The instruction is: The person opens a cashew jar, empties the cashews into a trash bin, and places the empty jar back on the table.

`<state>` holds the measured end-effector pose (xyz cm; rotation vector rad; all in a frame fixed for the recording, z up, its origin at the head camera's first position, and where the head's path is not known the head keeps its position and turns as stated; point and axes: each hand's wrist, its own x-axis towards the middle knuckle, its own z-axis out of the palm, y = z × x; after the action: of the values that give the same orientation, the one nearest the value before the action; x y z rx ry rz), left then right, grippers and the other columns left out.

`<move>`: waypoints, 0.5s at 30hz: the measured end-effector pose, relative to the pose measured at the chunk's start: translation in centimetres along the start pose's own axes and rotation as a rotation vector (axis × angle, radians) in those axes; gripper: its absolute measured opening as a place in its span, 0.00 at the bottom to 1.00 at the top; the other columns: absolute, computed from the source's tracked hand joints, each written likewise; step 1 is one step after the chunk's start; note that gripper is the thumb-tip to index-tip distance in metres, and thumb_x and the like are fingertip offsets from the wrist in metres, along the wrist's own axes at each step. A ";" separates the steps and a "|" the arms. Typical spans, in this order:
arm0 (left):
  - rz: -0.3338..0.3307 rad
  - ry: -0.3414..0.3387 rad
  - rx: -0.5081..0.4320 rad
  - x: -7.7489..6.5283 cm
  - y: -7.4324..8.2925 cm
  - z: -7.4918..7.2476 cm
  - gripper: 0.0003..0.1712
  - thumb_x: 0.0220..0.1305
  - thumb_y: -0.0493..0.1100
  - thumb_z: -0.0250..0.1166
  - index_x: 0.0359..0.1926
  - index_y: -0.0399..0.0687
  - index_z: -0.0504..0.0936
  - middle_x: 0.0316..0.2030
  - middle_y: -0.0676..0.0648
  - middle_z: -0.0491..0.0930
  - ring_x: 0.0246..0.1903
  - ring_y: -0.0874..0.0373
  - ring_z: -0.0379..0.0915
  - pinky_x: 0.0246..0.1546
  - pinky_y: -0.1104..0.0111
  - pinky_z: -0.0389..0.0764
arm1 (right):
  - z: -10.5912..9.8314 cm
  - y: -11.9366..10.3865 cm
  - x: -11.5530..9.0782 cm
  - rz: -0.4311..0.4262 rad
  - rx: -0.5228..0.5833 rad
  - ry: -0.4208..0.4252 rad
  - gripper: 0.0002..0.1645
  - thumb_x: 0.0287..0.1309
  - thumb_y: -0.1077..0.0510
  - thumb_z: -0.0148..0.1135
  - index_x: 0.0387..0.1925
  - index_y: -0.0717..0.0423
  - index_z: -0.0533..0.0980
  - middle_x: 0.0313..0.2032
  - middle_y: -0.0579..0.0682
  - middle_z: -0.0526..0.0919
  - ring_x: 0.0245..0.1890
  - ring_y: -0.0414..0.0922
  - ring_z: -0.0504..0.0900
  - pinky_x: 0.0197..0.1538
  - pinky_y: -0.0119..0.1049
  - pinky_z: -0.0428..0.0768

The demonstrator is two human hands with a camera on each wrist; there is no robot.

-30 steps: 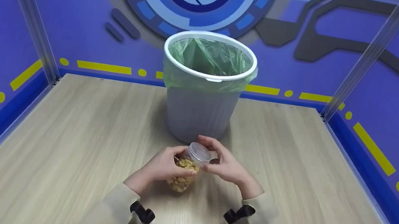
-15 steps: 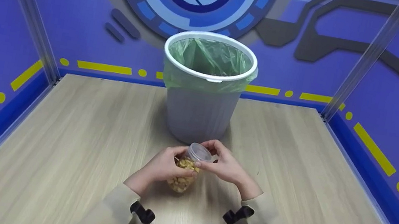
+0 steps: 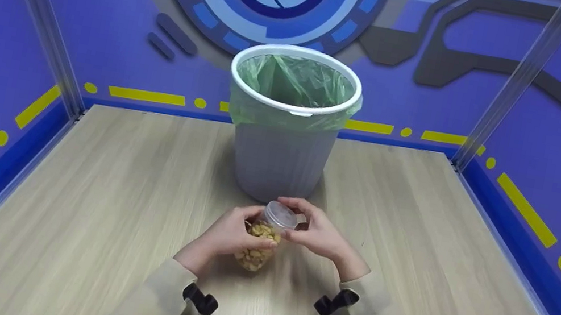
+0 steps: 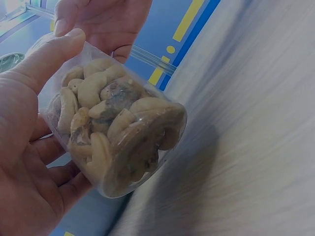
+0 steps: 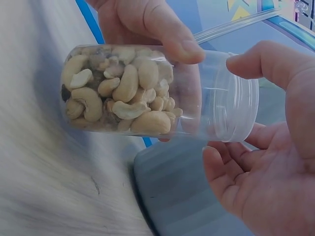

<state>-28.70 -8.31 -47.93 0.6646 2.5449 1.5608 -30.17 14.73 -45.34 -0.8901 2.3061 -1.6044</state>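
A clear plastic jar (image 3: 254, 260) partly filled with cashews (image 5: 129, 93) leans to the right, its base close over the wooden table. My left hand (image 3: 228, 233) grips it round the body, thumb across the near side. At the top, the clear screw lid (image 3: 281, 214) sits on the jar. My right hand (image 3: 321, 237) holds that lid from the right, with the thumb on one side and curled fingers on the other. In the right wrist view, the thumb tip lies at the lid's edge (image 5: 243, 101) and the fingers are partly hidden behind it.
Just beyond the hands stands a grey bin (image 3: 279, 163) with a white rim (image 3: 292, 107) and a green bag (image 3: 254, 111) folded over its edge. The wooden table (image 3: 124, 193) is bounded by blue-purple panels (image 3: 109, 17) at the back and sides.
My right thumb and fingers shifted round the lid half a second ago and have come back to about their earlier position. The left hand and jar stay nearly still.
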 end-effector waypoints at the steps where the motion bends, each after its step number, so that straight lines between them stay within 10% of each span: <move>1: 0.002 -0.001 0.002 0.0 0.0 0.0 0.36 0.54 0.51 0.80 0.61 0.43 0.81 0.47 0.45 0.87 0.41 0.58 0.80 0.46 0.60 0.82 | 0.0 0.0 0.0 -0.005 0.013 -0.006 0.38 0.55 0.66 0.65 0.69 0.67 0.69 0.62 0.67 0.74 0.56 0.50 0.71 0.46 0.27 0.80; 15: 0.004 0.003 0.029 0.0 0.0 0.0 0.36 0.54 0.51 0.79 0.62 0.43 0.80 0.49 0.45 0.87 0.44 0.57 0.80 0.49 0.58 0.82 | 0.0 -0.2 -0.1 0.037 -0.085 0.039 0.44 0.60 0.54 0.72 0.72 0.65 0.65 0.64 0.64 0.73 0.60 0.55 0.72 0.52 0.37 0.79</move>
<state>-28.72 -8.29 -47.93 0.6707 2.5742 1.5304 -30.01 14.73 -45.22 -0.8366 2.4186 -1.5329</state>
